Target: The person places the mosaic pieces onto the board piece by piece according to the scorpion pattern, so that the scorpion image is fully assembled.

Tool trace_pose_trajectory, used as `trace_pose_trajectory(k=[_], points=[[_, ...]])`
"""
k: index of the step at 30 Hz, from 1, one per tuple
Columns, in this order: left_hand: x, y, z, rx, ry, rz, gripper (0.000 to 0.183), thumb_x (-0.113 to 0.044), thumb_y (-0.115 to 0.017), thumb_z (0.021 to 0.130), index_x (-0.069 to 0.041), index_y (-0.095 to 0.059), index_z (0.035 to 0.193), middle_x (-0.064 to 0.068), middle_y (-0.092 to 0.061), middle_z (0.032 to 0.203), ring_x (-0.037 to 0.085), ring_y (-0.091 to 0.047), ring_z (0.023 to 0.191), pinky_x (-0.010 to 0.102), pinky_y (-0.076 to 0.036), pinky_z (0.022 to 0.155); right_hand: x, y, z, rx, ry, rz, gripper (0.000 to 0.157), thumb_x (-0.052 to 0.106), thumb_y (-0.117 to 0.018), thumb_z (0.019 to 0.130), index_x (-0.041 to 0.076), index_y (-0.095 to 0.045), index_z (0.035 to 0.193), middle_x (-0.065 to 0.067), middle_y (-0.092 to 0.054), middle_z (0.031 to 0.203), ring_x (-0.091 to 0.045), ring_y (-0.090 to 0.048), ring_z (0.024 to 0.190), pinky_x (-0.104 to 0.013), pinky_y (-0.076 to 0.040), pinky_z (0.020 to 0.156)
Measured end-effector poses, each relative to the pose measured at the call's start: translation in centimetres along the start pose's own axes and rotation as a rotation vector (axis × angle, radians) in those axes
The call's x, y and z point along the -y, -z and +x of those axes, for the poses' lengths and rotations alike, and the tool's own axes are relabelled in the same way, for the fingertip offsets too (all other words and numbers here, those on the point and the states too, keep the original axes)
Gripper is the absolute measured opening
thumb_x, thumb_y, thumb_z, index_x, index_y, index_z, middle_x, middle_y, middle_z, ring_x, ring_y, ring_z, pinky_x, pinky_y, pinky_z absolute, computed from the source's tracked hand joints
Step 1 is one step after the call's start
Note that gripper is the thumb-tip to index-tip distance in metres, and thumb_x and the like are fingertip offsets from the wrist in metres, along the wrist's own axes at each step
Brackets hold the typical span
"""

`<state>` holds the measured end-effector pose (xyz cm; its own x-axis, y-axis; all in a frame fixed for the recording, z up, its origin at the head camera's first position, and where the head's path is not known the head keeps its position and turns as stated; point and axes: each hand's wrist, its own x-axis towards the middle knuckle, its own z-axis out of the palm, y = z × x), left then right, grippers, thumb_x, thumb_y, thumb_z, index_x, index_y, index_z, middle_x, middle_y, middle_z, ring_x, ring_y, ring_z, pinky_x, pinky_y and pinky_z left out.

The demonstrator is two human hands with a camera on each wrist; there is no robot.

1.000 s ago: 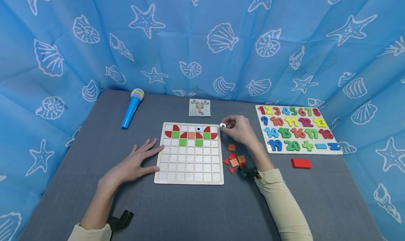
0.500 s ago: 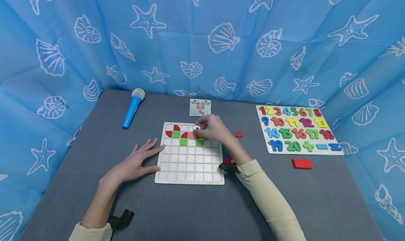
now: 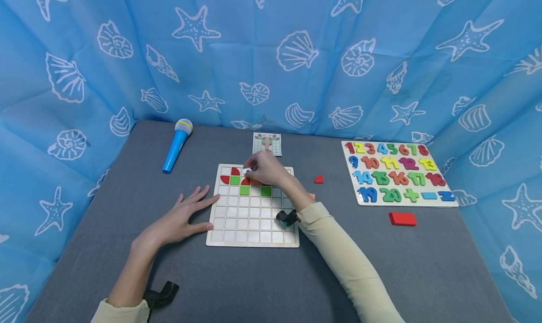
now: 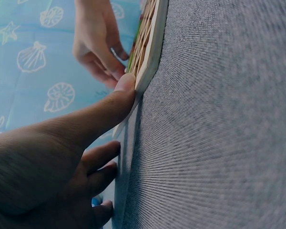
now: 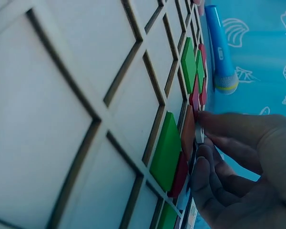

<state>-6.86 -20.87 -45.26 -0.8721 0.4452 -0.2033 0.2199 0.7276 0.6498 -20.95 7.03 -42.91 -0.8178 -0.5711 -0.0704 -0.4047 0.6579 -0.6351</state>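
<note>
A wooden grid board (image 3: 254, 224) lies on the grey table with red, green and orange tiles set in its far rows. My right hand (image 3: 267, 168) pinches a white eye tile (image 3: 247, 171) between thumb and finger at the board's far row, right of a red quarter-round tile (image 3: 235, 171). The right wrist view shows this eye tile (image 5: 199, 132) edge-on, beside an orange tile (image 5: 187, 131) and a green tile (image 5: 167, 155). My left hand (image 3: 182, 219) lies with fingers spread, index fingertip and thumb touching the board's left edge. My right hand hides part of the far rows.
A small pattern card (image 3: 274, 145) lies behind the board. At the back left is a blue toy microphone (image 3: 174, 149). To the right are a number puzzle board (image 3: 398, 201), a red block (image 3: 403, 219) and a loose red tile (image 3: 319, 179). Other loose tiles are mostly behind my right forearm.
My right hand has carried the eye tile leftward from beside the board's right edge to its far row. The left hand stays at the left edge.
</note>
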Motion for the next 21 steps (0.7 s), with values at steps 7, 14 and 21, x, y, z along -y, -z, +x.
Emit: trace_pose_trajectory(k=[7, 14, 21], points=[[0.8, -0.4, 0.0, -0.033, -0.043, -0.02, 0.08, -0.051, -0.079, 0.097, -0.03, -0.045, 0.167, 0.025, -0.026, 0.179, 0.055, -0.014, 0.167, 0.087, -0.005, 0.124, 0.0, -0.1, 0.2, -0.001, 0.01, -0.001, 0.02, 0.007, -0.077, 0.1, 0.001, -0.083, 0.118, -0.015, -0.084, 0.113, -0.025, -0.079, 0.1, -0.039, -0.064, 0.096], [1.1, -0.5, -0.1, -0.054, -0.078, -0.029, 0.08, -0.053, -0.078, 0.097, -0.031, -0.046, 0.166, 0.026, -0.027, 0.178, 0.055, -0.014, 0.167, 0.088, -0.005, 0.123, -0.1, -0.3, 0.1, -0.018, 0.02, -0.015, 0.019, 0.006, -0.074, 0.102, 0.002, -0.083, 0.117, -0.014, -0.085, 0.111, -0.021, -0.078, 0.087, -0.035, -0.063, 0.086], [0.5, -0.2, 0.0, -0.026, -0.042, -0.014, 0.08, -0.048, -0.079, 0.098, -0.027, -0.045, 0.167, 0.026, -0.026, 0.179, 0.056, -0.014, 0.167, 0.087, -0.005, 0.124, 0.3, -0.3, 0.0, -0.013, 0.018, -0.029, 0.018, 0.004, -0.073, 0.102, 0.002, -0.083, 0.116, -0.014, -0.084, 0.111, -0.025, -0.079, 0.098, -0.04, -0.064, 0.093]])
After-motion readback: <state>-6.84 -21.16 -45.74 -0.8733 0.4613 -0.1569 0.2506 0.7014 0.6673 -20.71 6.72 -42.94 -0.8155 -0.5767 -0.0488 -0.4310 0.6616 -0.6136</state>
